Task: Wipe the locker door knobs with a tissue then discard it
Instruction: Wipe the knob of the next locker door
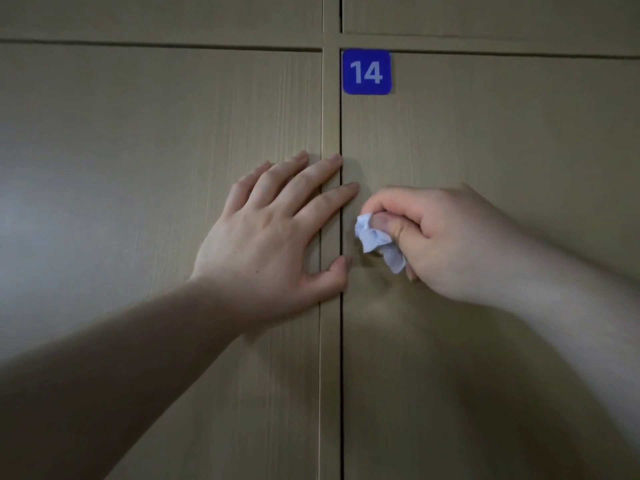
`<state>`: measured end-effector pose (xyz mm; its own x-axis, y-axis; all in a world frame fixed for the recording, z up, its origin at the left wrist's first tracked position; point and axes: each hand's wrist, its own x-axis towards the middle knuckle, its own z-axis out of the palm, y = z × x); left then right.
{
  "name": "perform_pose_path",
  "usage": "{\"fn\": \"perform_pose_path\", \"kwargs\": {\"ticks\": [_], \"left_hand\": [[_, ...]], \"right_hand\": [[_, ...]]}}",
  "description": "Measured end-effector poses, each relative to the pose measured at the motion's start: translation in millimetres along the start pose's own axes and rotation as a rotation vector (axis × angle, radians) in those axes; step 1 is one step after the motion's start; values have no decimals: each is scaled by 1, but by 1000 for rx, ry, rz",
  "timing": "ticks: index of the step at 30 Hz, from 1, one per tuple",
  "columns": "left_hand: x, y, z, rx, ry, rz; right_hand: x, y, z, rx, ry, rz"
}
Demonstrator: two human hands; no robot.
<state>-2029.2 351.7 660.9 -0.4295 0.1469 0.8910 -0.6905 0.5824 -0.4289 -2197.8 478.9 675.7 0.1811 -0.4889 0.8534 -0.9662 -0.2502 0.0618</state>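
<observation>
A crumpled white tissue [379, 242] is pinched between the thumb and curled fingers of my right hand [443, 237], close against the left edge of the beige locker door [502, 150] marked 14. No knob shows; the tissue and hand cover that spot. My left hand [273, 233] lies flat with straight fingers on the neighbouring door [138, 150], its fingertips reaching over the vertical strip between the doors.
A blue square label with a white 14 [366, 71] sits at the top left corner of the right door. A vertical frame strip [330, 375] and dark gap divide the two doors. More locker doors run along the top edge.
</observation>
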Motion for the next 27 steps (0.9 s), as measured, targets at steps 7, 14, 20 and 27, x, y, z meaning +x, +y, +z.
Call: {"fn": "perform_pose_path", "kwargs": {"ticks": [7, 14, 20, 27], "left_hand": [[-1, 2, 0, -16, 15, -8], [0, 2, -1, -9, 5, -10], [0, 0, -1, -5, -18, -11], [0, 0, -3, -5, -42, -5]], "right_hand": [[11, -10, -14, -188, -221, -3], [6, 0, 1, 156, -144, 148], [-4, 7, 19, 418, 1, 222], [-21, 11, 25, 615, 146, 248]]}}
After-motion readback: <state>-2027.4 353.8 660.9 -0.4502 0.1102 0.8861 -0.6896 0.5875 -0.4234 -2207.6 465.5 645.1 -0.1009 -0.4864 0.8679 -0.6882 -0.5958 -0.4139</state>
